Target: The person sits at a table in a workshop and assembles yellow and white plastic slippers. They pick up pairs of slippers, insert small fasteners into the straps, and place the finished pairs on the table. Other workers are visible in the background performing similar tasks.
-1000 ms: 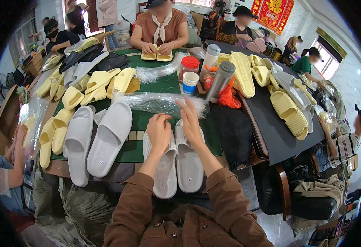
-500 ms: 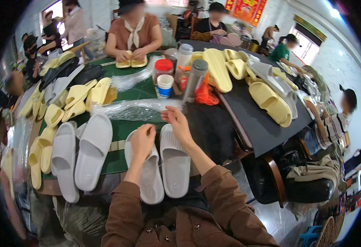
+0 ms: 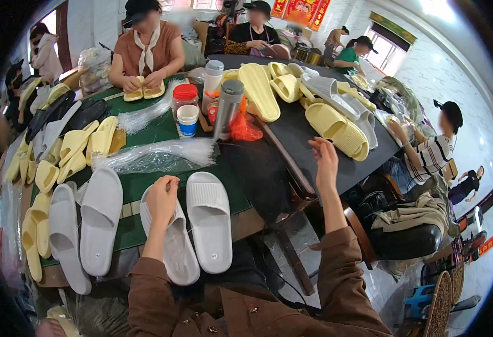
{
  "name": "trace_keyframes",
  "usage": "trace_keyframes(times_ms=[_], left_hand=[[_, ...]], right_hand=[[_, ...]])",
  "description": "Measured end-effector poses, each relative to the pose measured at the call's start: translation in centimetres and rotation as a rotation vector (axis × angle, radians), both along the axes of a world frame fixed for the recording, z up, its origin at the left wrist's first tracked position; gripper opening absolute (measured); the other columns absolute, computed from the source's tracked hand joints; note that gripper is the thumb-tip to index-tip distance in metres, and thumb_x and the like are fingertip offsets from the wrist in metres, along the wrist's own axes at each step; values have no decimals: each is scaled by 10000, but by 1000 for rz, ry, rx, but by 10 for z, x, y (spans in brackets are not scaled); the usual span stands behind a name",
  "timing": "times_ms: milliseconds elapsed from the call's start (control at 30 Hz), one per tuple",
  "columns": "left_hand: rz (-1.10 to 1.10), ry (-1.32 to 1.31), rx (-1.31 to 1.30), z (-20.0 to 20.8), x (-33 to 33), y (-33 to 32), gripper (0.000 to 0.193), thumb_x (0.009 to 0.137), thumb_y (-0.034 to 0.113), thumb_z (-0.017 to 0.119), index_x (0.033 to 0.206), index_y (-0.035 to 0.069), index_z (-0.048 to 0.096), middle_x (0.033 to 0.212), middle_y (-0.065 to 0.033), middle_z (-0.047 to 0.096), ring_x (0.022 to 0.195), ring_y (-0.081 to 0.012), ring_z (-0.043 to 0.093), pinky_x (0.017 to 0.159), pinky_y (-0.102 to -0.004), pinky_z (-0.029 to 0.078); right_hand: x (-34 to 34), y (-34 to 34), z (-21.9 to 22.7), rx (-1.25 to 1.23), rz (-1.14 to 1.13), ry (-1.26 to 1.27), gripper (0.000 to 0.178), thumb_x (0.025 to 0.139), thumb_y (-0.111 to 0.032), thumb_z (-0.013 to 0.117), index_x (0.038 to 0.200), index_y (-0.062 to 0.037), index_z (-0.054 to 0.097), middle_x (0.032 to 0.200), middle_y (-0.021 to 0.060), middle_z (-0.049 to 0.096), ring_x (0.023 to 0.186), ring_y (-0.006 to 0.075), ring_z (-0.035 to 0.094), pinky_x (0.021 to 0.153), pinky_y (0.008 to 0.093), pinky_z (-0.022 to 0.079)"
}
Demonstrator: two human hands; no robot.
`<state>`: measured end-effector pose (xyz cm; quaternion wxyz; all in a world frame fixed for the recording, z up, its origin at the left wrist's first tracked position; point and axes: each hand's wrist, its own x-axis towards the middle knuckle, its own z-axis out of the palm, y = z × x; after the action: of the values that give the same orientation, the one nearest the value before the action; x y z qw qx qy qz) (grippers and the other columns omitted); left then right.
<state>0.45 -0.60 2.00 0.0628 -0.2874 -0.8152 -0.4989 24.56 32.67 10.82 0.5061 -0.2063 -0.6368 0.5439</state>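
Observation:
My left hand (image 3: 162, 201) is closed in a pinch over the strap of a grey slipper (image 3: 181, 259); what its fingertips hold, if anything, is too small to make out. A matching grey slipper (image 3: 210, 224) lies close on its right, toe pointing away from me. Raised well to the right, near the dark table's edge, my right hand (image 3: 326, 162) has its thumb and fingers drawn together; anything between them is too fine to name. Beyond the slippers lies a bundle of clear thin strands (image 3: 162, 156) in plastic.
Another grey pair (image 3: 101, 224) and several yellow slippers (image 3: 78, 140) lie at left. A paper cup (image 3: 187, 121), a red-lidded jar (image 3: 184, 95) and a flask (image 3: 229, 109) stand behind. More slippers cover the dark table (image 3: 291, 135). A chair (image 3: 403, 241) stands at right; co-workers sit around.
My right hand has swung away to the right and up from above the right slipper. My left hand stays over the left slipper's strap. The whole view has shifted, with the table now further left.

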Motion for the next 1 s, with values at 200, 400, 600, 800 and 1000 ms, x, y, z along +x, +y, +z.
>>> trace_keyframes(times_ms=[200, 400, 600, 800, 1000], left_hand=[[26, 13, -33, 2, 1, -5, 179, 906, 207, 567, 878, 78, 688, 853, -80, 673, 779, -242, 643, 687, -359, 482], [23, -35, -72, 9, 6, -2, 186, 922, 171, 548, 921, 44, 683, 885, -83, 693, 783, -217, 662, 717, -322, 493], [10, -19, -28, -1, 1, -1, 199, 916, 228, 554, 896, 77, 682, 886, -76, 675, 803, -253, 648, 700, -367, 481], [13, -3, -24, 1, 2, -5, 180, 907, 211, 566, 889, 73, 680, 874, -83, 671, 806, -260, 641, 708, -375, 479], [11, -30, -8, 2, 3, 1, 160, 898, 190, 572, 890, 72, 680, 871, -86, 668, 805, -260, 637, 712, -376, 479]], right_hand=[[54, 92, -18, -120, -444, 42, 261, 1003, -189, 452, 1109, -29, 630, 946, 46, 613, 884, 126, 555, 723, 287, 454], [68, 149, -29, 190, -632, -206, 279, 950, -141, 479, 997, 30, 694, 960, 104, 623, 874, 205, 576, 781, 327, 441], [71, 152, -25, 172, -626, -338, 277, 924, -157, 510, 1032, 11, 701, 1051, 171, 640, 978, 240, 591, 875, 346, 431], [55, 136, -28, 279, -646, -446, 266, 914, -156, 531, 1050, -5, 703, 1113, 204, 640, 1040, 300, 592, 920, 356, 421], [82, 161, -25, 74, -496, -409, 289, 865, -202, 592, 1037, -1, 710, 1009, 156, 667, 970, 241, 593, 864, 326, 421]])
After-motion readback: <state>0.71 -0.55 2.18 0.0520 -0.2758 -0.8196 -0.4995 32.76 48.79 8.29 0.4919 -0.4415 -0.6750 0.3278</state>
